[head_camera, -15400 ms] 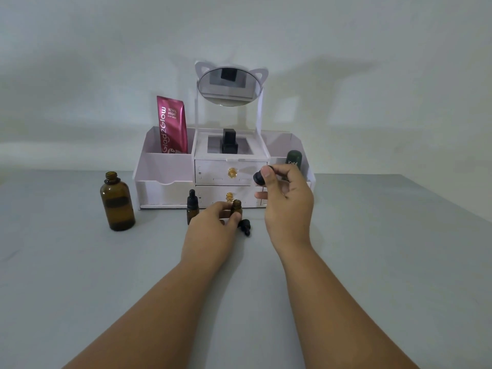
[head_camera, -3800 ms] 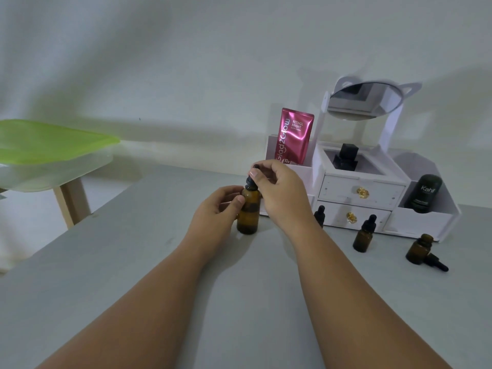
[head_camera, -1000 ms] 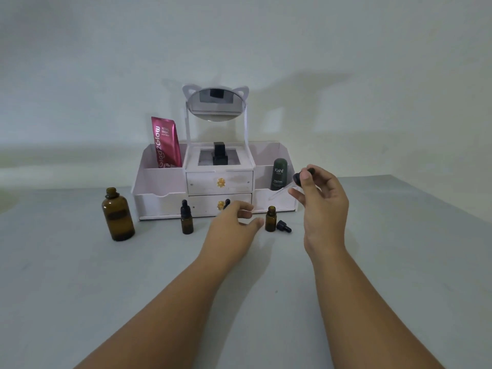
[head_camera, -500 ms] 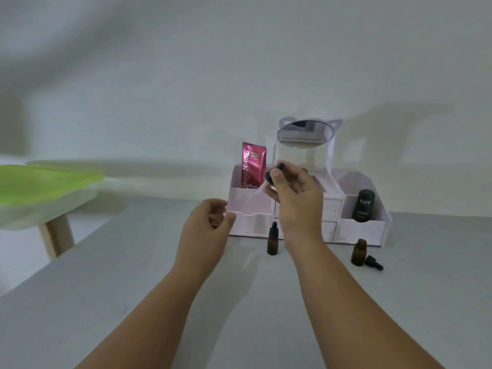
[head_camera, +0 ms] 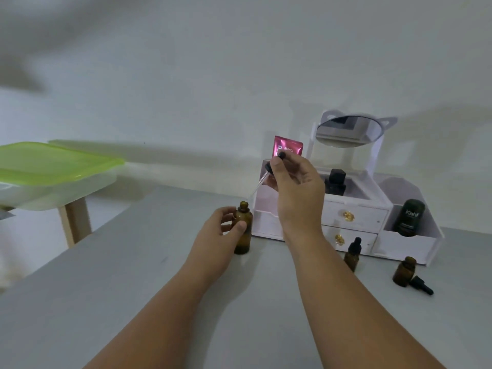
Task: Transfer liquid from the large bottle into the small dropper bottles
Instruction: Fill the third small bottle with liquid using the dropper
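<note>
Left hand [head_camera: 222,230] grips the upright large bottle [head_camera: 243,230]; right hand [head_camera: 295,187], raised, pinches a dropper [head_camera: 262,179] angled seemingly toward its mouth.

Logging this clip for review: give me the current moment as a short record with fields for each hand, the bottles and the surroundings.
left hand: grips the large bottle, upright on the table, mouth open
right hand: pinches a dropper by its bulb, glass tip angled down just above the large bottle's mouth
capped small bottle: upright before the organizer
open small bottle: upright, a loose dropper cap lying beside it
elsewhere: green-lidded container at left
</note>
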